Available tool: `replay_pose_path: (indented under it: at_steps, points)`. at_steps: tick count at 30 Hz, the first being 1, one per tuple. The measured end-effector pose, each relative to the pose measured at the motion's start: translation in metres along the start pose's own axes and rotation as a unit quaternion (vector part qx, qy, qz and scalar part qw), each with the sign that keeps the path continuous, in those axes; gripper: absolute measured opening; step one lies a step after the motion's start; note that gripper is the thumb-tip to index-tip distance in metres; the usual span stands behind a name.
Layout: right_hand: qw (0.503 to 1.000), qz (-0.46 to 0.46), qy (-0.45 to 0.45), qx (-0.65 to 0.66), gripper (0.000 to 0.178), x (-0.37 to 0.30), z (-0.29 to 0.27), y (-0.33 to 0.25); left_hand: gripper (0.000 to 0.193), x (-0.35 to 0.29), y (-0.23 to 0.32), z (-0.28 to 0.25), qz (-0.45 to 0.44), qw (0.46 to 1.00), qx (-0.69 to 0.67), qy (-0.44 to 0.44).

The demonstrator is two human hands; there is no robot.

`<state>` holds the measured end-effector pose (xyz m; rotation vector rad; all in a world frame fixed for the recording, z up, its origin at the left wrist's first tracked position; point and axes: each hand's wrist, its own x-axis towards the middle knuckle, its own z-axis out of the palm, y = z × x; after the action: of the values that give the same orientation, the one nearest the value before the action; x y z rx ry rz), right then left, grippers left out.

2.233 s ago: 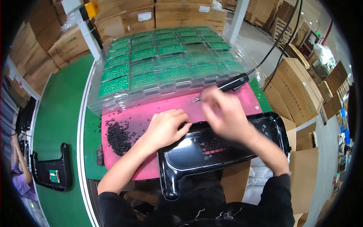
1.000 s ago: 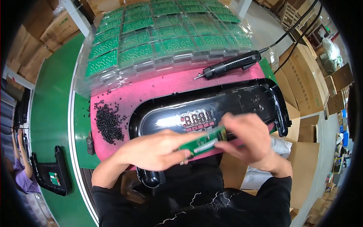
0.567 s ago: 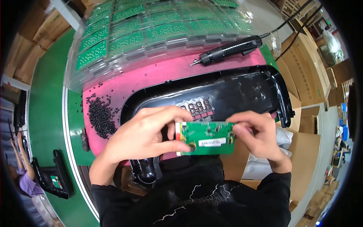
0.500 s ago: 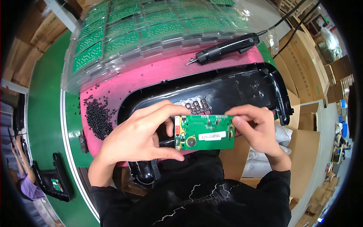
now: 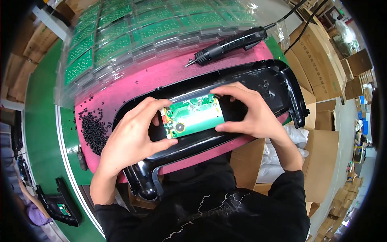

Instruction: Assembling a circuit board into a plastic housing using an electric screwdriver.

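Observation:
Between both hands is a green circuit board (image 5: pixel 197 117) with a round buzzer and a red part near its left end. My left hand (image 5: pixel 139 128) grips the left end, thumb at the near corner and fingers at the far one. My right hand (image 5: pixel 248 111) grips the right end the same way. Beneath the board lies a long black plastic housing (image 5: pixel 264 86), hollow side up, with a curved handle-like end towards me. Whether the board touches the housing's floor I cannot tell. Glare whitens part of the board.
The housing rests on a pink mat (image 5: pixel 121 90). Loose black screws (image 5: pixel 94 131) are heaped at its left. A black electric screwdriver (image 5: pixel 229 45) lies beyond, before clear trays (image 5: pixel 133 52) of green boards. Another housing (image 5: pixel 60 201) sits at far left; an open carton (image 5: pixel 322 161) stands right.
Both hands have carried the board away from me and slightly left, lowering it over the housing. It has turned a little and now covers the spot where patterned square parts showed.

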<state>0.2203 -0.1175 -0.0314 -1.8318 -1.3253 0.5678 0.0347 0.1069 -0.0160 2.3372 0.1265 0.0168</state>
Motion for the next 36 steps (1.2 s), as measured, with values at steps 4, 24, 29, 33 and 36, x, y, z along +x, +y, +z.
replay_pose_path:
  at_steps: [4,24,29,33,36]
  points:
    - [0.998,-0.038,-0.002,-0.048,0.065,0.007,0.004,0.014,0.066,0.002,-0.003,0.012,0.009,0.999,0.046,0.027]
    - [0.995,-0.024,-0.017,-0.095,0.068,0.009,0.009,0.012,0.071,0.004,0.0,0.011,-0.028,0.996,0.088,-0.004]
    - [0.995,-0.016,-0.017,-0.099,0.068,0.007,0.01,0.009,0.071,0.003,-0.001,0.011,-0.021,0.995,0.094,-0.007]
    - [0.995,-0.023,-0.014,-0.094,0.061,0.011,0.01,0.006,0.069,0.001,-0.002,0.009,-0.006,0.995,0.104,0.005]
    - [0.993,-0.025,-0.014,-0.118,0.063,0.013,0.008,0.001,0.068,0.0,-0.007,0.008,0.026,0.994,0.103,0.009]
